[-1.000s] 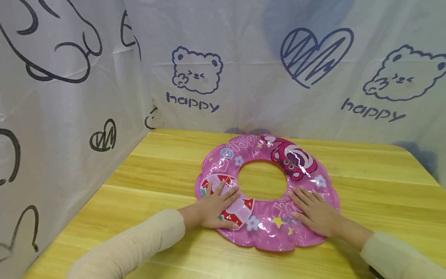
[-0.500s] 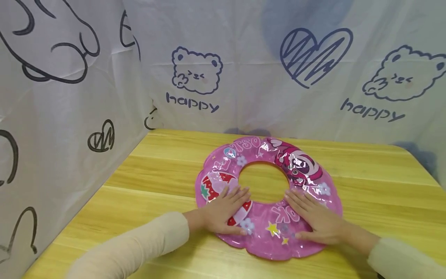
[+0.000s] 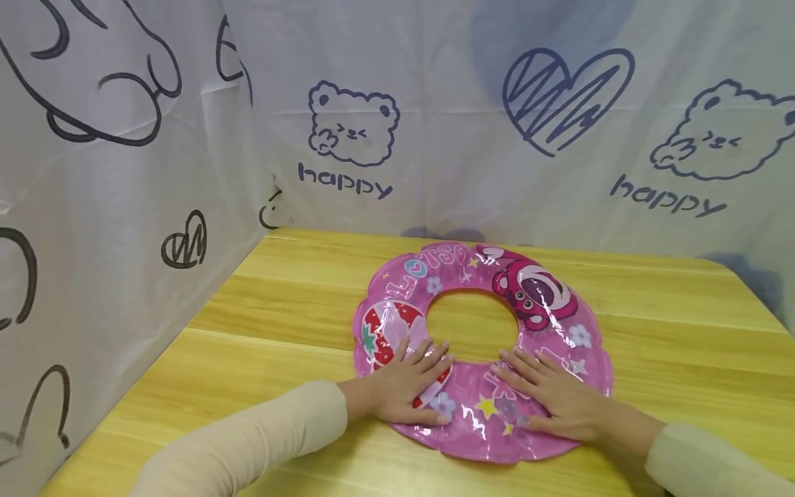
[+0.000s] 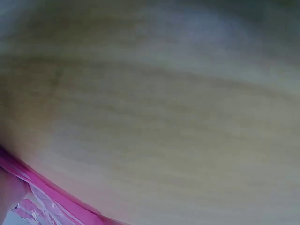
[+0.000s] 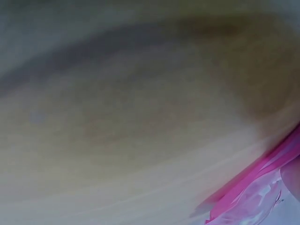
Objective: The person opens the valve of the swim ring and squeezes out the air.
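Note:
A pink inflatable swim ring [image 3: 478, 431], printed with a bear, a strawberry, stars and flowers, lies flat on the wooden table. My left hand [image 3: 410, 383] rests palm down on its near-left part, over the strawberry print, fingers spread toward the centre hole. On the near-right part lies my right hand [image 3: 555, 397], also palm down with straight fingers, its fingertips near the hole's rim and covering some lettering. A strip of the ring's pink edge [image 4: 56, 194] shows low in the left wrist view, and another pink edge [image 5: 255, 187] in the right wrist view.
The yellow wood-grain table [image 3: 279, 297] extends around the ring on all sides. White cloth [image 3: 447, 138] with drawn bears, hearts and the word "happy" hangs behind the table and along its left side.
The ring has shifted slightly toward me and to the right. My left hand has slid right and nearer; the right hand's fingers have moved a little left and nearer.

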Motion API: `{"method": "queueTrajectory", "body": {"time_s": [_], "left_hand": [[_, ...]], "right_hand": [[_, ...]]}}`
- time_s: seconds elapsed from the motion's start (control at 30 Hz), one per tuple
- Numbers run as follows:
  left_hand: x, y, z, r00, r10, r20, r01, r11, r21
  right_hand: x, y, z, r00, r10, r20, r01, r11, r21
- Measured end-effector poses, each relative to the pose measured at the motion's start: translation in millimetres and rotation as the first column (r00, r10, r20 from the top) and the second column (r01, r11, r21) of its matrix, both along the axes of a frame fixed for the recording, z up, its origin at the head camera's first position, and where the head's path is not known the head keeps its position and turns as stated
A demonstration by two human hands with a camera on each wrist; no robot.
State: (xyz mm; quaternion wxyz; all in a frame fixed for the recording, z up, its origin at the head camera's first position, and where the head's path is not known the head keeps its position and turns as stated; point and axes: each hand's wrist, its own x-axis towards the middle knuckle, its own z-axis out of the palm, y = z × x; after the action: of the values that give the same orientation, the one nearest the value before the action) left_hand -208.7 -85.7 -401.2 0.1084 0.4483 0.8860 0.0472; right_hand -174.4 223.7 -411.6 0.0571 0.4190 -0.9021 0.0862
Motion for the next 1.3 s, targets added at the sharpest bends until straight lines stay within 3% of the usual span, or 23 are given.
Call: {"method": "queueTrajectory", "body": {"time_s": [0.17, 0.33, 0.47, 0.57, 0.73, 0.83, 1.0, 1.1, 1.23, 1.3], "left_hand": [[-1.2, 1, -2.4, 1.0, 0.0, -0.02, 0.0, 1.0, -0.02], [1.0, 2, 2.8, 0.999, 0.002, -0.047, -0.004, 0.999, -0.052], [6.2, 7, 10.0, 0.99, -0.008, -0.142, -0.007, 0.994, -0.105], [13.2, 15, 12.8, 0.981, -0.014, -0.191, -0.002, 0.996, -0.086], [27.2, 32, 11.2, 0.996, 0.032, -0.081, -0.03, 0.999, 0.035], [31.3, 37, 10.5, 0.997, 0.076, -0.028, -0.075, 0.997, 0.018], [31.9, 39, 10.0, 0.995, 0.076, -0.07, -0.082, 0.993, -0.089], [32.3, 39, 8.4, 0.989, 0.061, -0.137, -0.079, 0.989, -0.128], [33.1, 40, 7.8, 0.982, 0.06, -0.181, -0.086, 0.986, -0.143], [33.3, 40, 8.3, 0.985, 0.07, -0.156, -0.091, 0.987, -0.13]], "right_hand": [[0.1, -1, -2.5, 0.999, -0.008, -0.037, 0.009, 1.0, 0.026], [0.2, -2, -3.3, 0.999, -0.017, -0.027, 0.018, 0.999, 0.037], [0.8, -2, -2.3, 0.999, -0.018, -0.048, 0.02, 0.999, 0.041], [2.1, -2, -1.0, 0.996, -0.005, -0.094, 0.009, 0.999, 0.042], [4.4, -4, 1.4, 0.985, 0.035, -0.17, -0.028, 0.999, 0.039], [4.8, -4, 2.0, 0.978, 0.057, -0.199, -0.051, 0.998, 0.034], [4.6, -3, 2.1, 0.971, 0.073, -0.227, -0.062, 0.997, 0.054], [4.3, -3, 2.8, 0.974, 0.074, -0.215, -0.062, 0.996, 0.065], [3.2, -3, 4.4, 0.976, 0.075, -0.206, -0.059, 0.995, 0.079], [3.0, -2, 5.2, 0.975, 0.072, -0.212, -0.056, 0.995, 0.08]]}}
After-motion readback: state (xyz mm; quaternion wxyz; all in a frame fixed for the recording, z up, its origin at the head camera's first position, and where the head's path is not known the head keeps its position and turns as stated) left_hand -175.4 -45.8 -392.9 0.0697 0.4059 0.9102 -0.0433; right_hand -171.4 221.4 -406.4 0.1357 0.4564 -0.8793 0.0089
